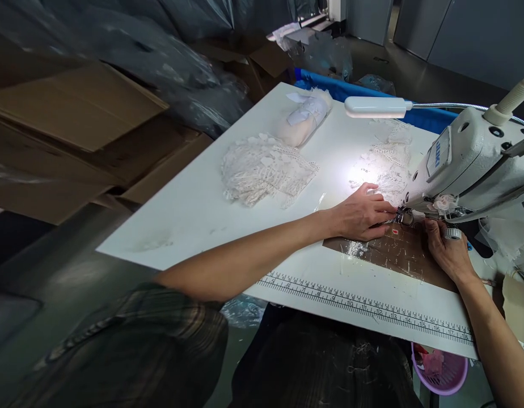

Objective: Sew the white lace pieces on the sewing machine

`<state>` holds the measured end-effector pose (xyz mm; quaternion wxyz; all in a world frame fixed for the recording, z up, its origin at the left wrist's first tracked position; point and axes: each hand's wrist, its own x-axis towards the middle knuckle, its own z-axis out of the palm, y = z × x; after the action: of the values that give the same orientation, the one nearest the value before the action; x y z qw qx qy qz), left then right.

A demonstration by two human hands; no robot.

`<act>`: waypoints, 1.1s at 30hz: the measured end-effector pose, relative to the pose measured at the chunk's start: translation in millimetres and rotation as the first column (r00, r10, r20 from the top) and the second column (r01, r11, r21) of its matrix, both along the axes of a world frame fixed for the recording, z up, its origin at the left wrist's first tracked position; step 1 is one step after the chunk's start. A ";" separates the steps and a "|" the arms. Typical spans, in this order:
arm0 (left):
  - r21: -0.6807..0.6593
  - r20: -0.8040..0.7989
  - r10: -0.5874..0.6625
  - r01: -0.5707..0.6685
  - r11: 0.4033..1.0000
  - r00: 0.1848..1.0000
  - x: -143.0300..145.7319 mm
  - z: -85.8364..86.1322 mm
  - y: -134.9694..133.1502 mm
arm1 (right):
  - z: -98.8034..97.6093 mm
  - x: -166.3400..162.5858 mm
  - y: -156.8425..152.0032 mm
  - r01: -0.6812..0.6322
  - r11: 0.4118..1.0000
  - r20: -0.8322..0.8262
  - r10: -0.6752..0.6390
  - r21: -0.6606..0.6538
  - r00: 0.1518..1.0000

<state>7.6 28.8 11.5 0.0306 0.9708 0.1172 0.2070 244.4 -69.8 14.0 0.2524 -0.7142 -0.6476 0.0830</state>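
Observation:
Under the lamp's glow, my left hand (364, 213) lies with fingers outstretched and slightly apart, at the left of the presser foot (403, 215) and against white lace (383, 167). The lace spreads out behind that hand on the table. My right hand (449, 249) is on the other side of the foot, thumb and fingers drawn together close to the needle area. The head of the white sewing machine (461, 153) partly covers its fingertips, so what they pinch is hidden. Beneath both hands is a scratched brown sheet (385, 252).
A lace pile (264, 170) and a wrapped pale roll (307, 118) lie on the white table (194, 226). A white lamp (377, 106) hangs over it. A printed ruler (364, 306) runs along the front edge. Below is a purple basket (447, 379); cardboard boxes (75, 107) stand left.

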 end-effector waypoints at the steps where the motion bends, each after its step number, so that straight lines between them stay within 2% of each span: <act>1: -0.001 0.002 0.000 0.000 1.000 1.000 -0.3 -0.2 0.2 | -0.4 -2.2 -1.1 0.005 1.000 -0.003 -0.005 0.012 1.000; 8: -0.032 -0.015 0.012 -0.012 0.999 1.000 -2.1 -0.2 0.4 | -1.7 -14.9 -6.6 0.056 0.997 -0.008 -0.056 0.044 0.998; 16: 0.006 -0.040 0.066 -0.066 0.998 0.997 -0.7 0.4 -3.0 | -0.6 -3.8 -2.1 0.138 0.977 -0.055 -0.131 0.160 0.990; 19: 0.028 0.011 0.112 -0.113 0.993 0.994 -0.5 0.2 -6.7 | 0.5 -2.6 -1.5 0.132 0.982 -0.106 -0.117 0.138 0.987; 22: -0.006 0.008 0.165 -0.165 0.986 0.986 -0.5 -2.7 -5.2 | -1.5 -4.8 -0.1 0.095 0.985 -0.104 -0.080 0.147 0.991; 25: -0.045 -0.060 0.171 -0.174 0.984 0.983 1.4 -6.1 11.9 | -5.0 -8.1 1.9 0.039 0.982 -0.059 -0.028 0.187 0.998; 28: -0.055 -0.083 0.080 -0.085 0.995 0.993 8.5 -5.1 42.4 | -6.6 -7.0 3.6 0.045 0.977 -0.005 -0.045 0.209 0.999; 31: -0.041 -0.003 0.020 -0.020 0.999 1.000 17.2 0.9 65.5 | -3.8 3.0 4.2 0.062 0.970 0.045 -0.074 0.233 0.996; 33: -0.031 0.068 0.030 -0.028 0.999 0.997 19.1 5.4 67.8 | -0.5 15.1 4.8 0.074 0.968 0.074 -0.095 0.241 0.993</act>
<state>26.8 96.5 16.8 0.0462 0.9607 0.1333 0.2389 259.5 -65.0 13.5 0.3117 -0.7086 -0.6320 -0.0363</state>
